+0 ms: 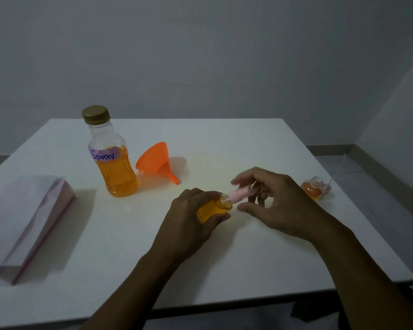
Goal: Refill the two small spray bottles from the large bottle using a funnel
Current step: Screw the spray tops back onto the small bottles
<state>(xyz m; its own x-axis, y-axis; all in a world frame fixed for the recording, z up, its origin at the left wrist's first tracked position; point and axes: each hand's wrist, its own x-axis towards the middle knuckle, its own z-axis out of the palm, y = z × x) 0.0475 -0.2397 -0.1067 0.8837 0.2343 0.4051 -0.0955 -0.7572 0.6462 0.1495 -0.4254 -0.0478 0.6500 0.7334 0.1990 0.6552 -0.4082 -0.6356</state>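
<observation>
In the middle of the white tabletop (224, 144), the left hand (191, 217) wraps around a small clear spray bottle full of orange liquid (214, 207) and tips it toward the right. The right hand (275, 201) has its thumb and fingers curled loosely around the pink spray top (240, 194) of that bottle; I cannot tell if it is pinching the top or has just let go, and I cannot tell if the top is being screwed on or off. This bottle looks nearly full, so I think it is filled and getting its top put on. The second small clear bottle (312, 189) stands near the right edge with no top on and only some orange liquid inside, so I think it needs more. Its thin spray tube (332, 181) seems to lie just beside it. The large clear plastic bottle with a gold cap and a purple "Spray" label (112, 160) stands at the back left, shut and about half full. The orange plastic funnel (156, 161) lies on its side next to it, not in use. A pale folded paper bag (26, 220) lies at the left. The room is dim, with plain grey walls (200, 55) and a grey floor (367, 186).
</observation>
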